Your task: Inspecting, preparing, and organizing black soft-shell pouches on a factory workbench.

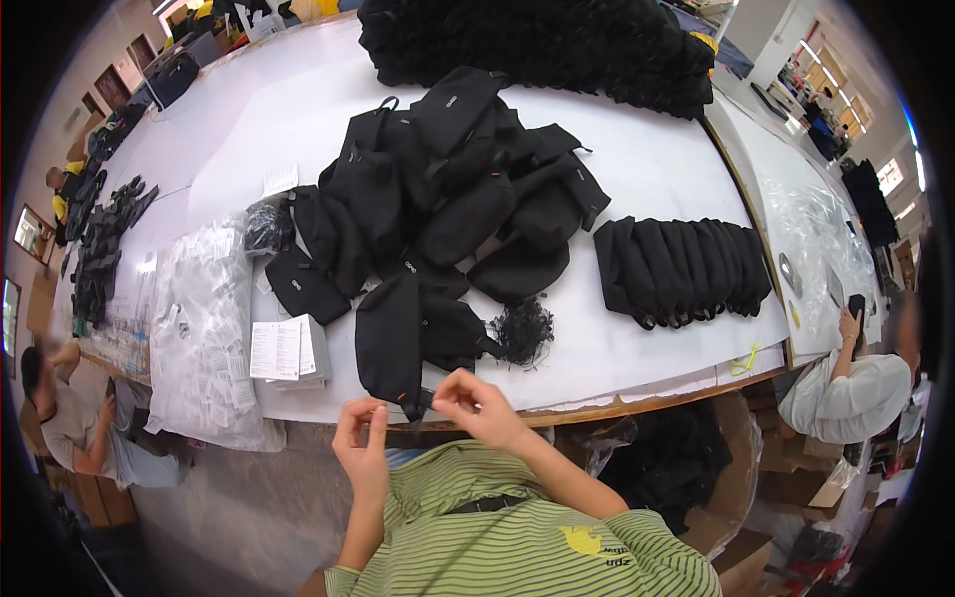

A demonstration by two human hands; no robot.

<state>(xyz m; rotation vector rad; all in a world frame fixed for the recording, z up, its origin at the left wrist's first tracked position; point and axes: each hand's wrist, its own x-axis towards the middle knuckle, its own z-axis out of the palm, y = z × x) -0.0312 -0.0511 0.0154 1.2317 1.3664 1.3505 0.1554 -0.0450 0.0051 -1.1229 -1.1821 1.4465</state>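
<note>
Black pouches (390,338) lay on the desk (617,358); left hand (364,446) and right hand (487,413) curled nearby, whether pinching I couldn't tell.

Both hands are raised side by side in front of the waist, near each other but apart. The left hand (364,436) stands upright, its curved fingers (352,410) and thumb (378,426) pointing upward above a steep, bare left forearm (364,527). The right hand (479,408) tilts leftward, fingers bent, thumb and forefinger drawn close together; whether their tips meet is unclear. The bare right forearm (569,480) slants up from the lower right.
</note>
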